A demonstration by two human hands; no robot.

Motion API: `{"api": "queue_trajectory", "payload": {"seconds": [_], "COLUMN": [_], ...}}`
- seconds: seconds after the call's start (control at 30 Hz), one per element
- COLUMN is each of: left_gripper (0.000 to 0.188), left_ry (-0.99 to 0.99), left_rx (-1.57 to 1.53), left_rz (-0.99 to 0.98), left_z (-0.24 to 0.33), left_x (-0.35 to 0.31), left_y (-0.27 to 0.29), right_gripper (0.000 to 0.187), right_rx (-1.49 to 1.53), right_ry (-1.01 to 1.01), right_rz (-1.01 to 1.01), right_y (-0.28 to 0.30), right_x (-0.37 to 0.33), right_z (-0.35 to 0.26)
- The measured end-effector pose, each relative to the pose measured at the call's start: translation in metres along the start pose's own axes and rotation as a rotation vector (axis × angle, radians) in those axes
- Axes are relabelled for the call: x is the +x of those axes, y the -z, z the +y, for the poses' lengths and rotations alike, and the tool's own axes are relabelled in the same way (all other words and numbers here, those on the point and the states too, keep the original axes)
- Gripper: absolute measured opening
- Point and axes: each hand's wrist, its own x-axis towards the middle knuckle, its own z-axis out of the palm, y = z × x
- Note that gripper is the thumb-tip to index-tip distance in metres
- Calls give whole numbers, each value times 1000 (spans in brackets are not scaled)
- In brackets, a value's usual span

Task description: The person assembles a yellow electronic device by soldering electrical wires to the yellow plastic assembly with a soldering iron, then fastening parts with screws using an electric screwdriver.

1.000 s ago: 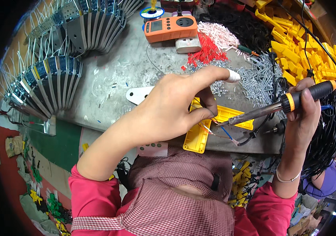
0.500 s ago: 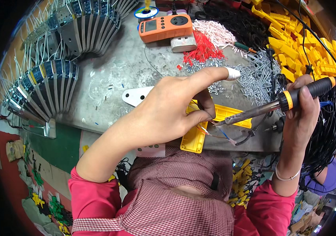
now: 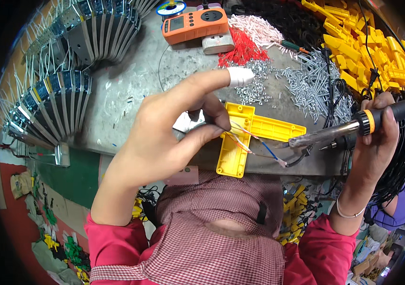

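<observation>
At the far left stand metal strips [image 3: 53, 107] with white wires sprouting from them. Next comes the left hand [image 3: 164, 135], its wrapped forefinger stretched out free while the thumb and another finger pinch thin wires [image 3: 241, 144]; the pinched ends are hidden by the fingertips. Those wires run over the open yellow case [image 3: 233, 160], which lies on the bench [image 3: 129, 102] just beyond the apron, and on rightward to a black cable [image 3: 301, 157]. Beyond the case, screws [image 3: 314, 85] lie heaped. The soldering iron [image 3: 328, 135] comes next, angled down to the left, its tip near the blue wire [image 3: 270, 151] but seemingly apart from it. The right hand [image 3: 377, 128] is closed around its handle.

The step in hand looks like soldering the wires, with the iron off the joint at this instant. Any further touch would call for steady wire ends and a tip kept clear of the yellow plastic and the left fingertips.
</observation>
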Motion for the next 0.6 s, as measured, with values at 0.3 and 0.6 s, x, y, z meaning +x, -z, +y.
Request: {"api": "queue_trajectory", "payload": {"seconds": [0.3,0.6], "left_gripper": [68,67], "left_ry": [-6,13], "left_rx": [-2,-36], "left_rz": [-1,-18], "left_z": [1,5], "left_x": [-3,-2], "left_y": [-22,-25], "right_gripper": [33,34], "right_rx": [-50,-80], "right_ry": [-25,-13], "right_rz": [-29,-61], "right_y": [-17,-18], "right_x": [-11,-10], "right_z": [5,9]}}
